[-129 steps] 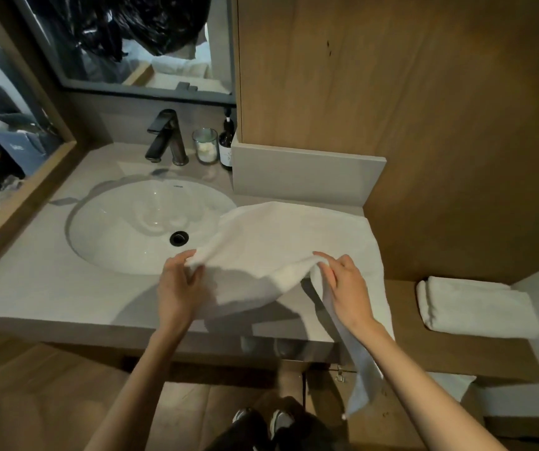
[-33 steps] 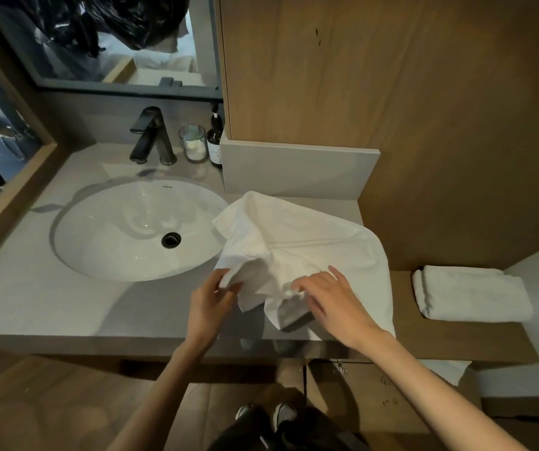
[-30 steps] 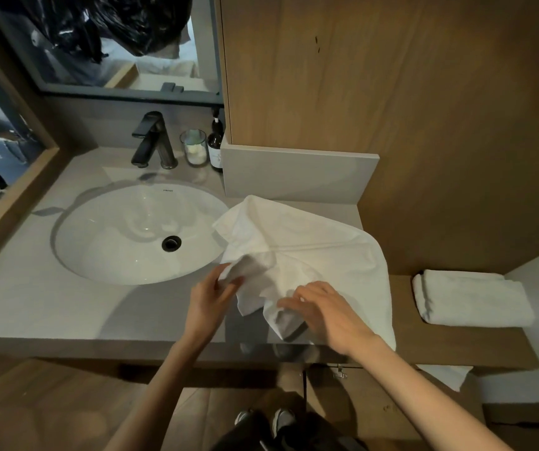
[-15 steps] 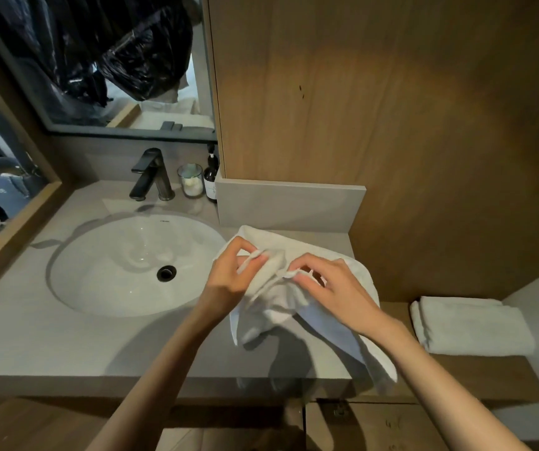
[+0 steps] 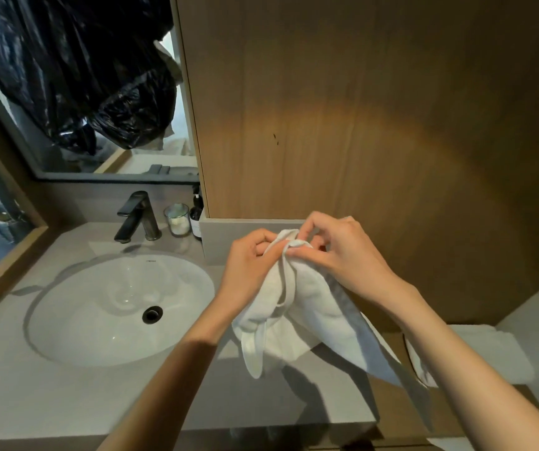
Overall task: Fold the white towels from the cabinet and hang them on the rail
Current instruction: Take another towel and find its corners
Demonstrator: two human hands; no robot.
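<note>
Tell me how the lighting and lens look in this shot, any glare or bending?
Head view: dim overall, with a warm glow on the wood panel; the towel casts a dark shadow on the counter; small glints in the sink; the wide lens makes the panel's edge lean.

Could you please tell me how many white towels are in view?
2. One towel hangs pinched between left hand and right hand over the counter; a folded towel lies on the right-side ledge, partly hidden. Others may be unseen.
</note>
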